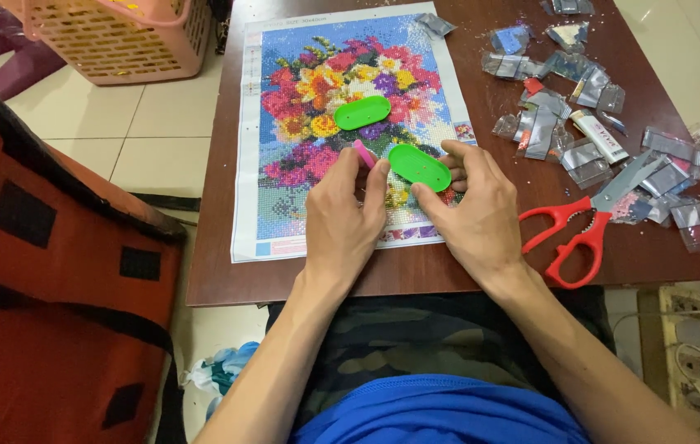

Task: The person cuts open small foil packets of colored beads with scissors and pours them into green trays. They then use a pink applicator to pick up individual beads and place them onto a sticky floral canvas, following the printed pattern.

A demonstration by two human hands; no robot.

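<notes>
— Two green oval trays were out, weren't they?

— Yes. One green oval tray (362, 113) lay flat on the flower canvas (350, 123), up near the middle of the bouquet. We had the other green tray (420, 167) in our right hand (473, 210), pinched at its near edge between thumb and curled fingers and tilted toward us, low over the bottom part of the picture.

— And our left hand (342, 218)?

— It rested just beside the right one, fingers bent and closed round a small pink piece (364, 154) (a pen or a block, we couldn't tell which), whose tip sat right next to the held tray.

— Where was the canvas?

— Spread on the dark brown surface (227, 271), its lower edge under our knuckles. To the right we had red-handled scissors (584, 226), blades closed, pointing into a scatter of little clear bead packets (580, 90), with a white tube (599, 136) lying among them.

— Anything off the surface?

— A pink basket (120, 41) stood on the tiled floor at the upper left, and an orange cloth with black squares (46, 271) filled the left side.
</notes>
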